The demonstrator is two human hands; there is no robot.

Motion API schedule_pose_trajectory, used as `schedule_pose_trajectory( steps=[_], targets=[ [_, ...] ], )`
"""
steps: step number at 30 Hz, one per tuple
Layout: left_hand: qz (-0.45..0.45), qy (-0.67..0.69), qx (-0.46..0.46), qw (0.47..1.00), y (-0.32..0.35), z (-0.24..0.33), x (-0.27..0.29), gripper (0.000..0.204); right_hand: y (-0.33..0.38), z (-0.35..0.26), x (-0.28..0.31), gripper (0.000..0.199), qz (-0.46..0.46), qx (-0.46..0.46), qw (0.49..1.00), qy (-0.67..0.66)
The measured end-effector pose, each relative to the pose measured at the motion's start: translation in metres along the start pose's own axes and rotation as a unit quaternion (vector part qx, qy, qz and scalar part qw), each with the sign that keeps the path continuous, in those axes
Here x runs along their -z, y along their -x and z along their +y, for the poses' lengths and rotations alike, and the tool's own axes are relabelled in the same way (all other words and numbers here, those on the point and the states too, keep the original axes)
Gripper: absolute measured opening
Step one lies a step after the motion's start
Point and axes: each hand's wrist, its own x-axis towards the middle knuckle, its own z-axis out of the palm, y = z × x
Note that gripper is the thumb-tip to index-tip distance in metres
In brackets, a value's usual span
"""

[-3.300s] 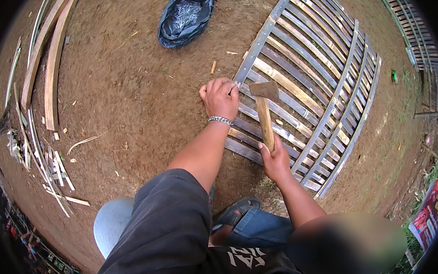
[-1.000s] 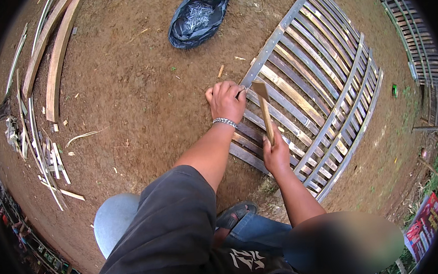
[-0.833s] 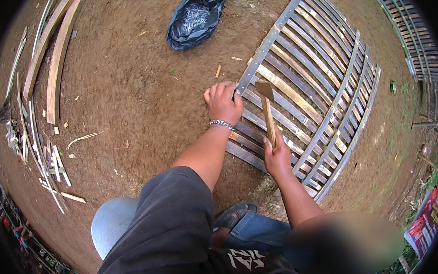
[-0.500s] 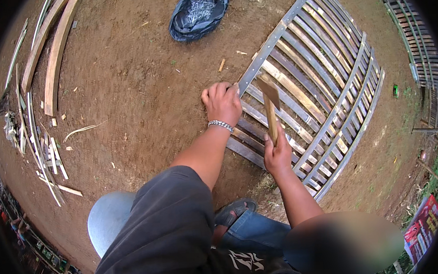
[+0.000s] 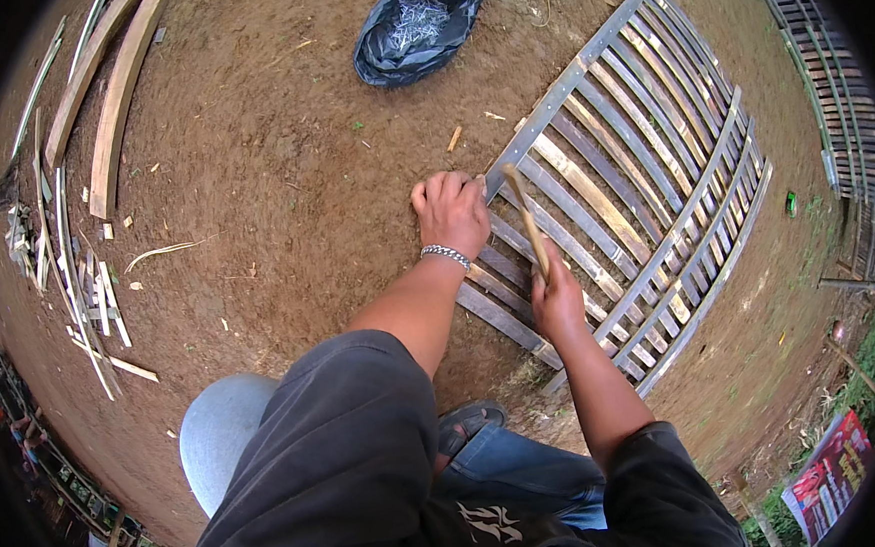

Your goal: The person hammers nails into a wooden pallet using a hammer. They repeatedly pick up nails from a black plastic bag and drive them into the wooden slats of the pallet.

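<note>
A slatted wooden panel point(image 5: 603, 200) lies on the ground before me, its grey rail point(image 5: 561, 95) crossing the slat ends on the far left side. My left hand point(image 5: 454, 212), a chain bracelet at its wrist, is closed at the rail's near end; what its fingertips pinch is hidden. My right hand point(image 5: 559, 301) grips the wooden handle of a hatchet point(image 5: 527, 218). The hatchet's head end is just right of my left fingertips, over the rail's end, and its blade is seen almost edge-on.
A black plastic bag point(image 5: 376, 62) holding many nails point(image 5: 419, 19) sits beyond my hands. Long planks point(image 5: 114, 143) and thin wood strips point(image 5: 74, 266) lie at left. A pale rounded container point(image 5: 217, 437) stands by my left arm. Another slatted panel point(image 5: 826, 69) is far right.
The hatchet's head has swung left toward the rail's end and turned, so its broad face no longer shows. My left hand stays at the rail. The view has shifted slightly.
</note>
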Motion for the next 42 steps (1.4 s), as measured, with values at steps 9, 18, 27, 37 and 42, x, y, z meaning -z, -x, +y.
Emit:
schedule_pose_trajectory(
  steps=[9,18,27,37,42],
  targets=[
    [0.006,0.001,0.001,1.000,-0.001,0.002,-0.001,0.016,-0.001,0.015,-0.004,0.062,-0.009,-0.022,1.000,0.015],
    [-0.002,-0.015,-0.001,1.000,-0.001,0.002,0.000,0.014,0.006,0.026,0.004,0.055,0.097,0.153,0.981,-0.073],
    [0.007,-0.014,-0.007,1.000,-0.001,0.002,-0.002,0.017,0.006,0.001,0.000,0.049,0.047,-0.014,0.996,-0.069],
    [-0.005,-0.015,0.003,1.000,-0.002,0.001,-0.003,0.014,0.004,-0.011,-0.001,0.048,0.103,0.099,0.985,-0.102],
    [0.002,-0.012,-0.006,1.000,0.000,0.000,-0.004,0.013,0.012,-0.019,0.010,0.045,0.162,0.064,0.963,-0.203]
  ],
)
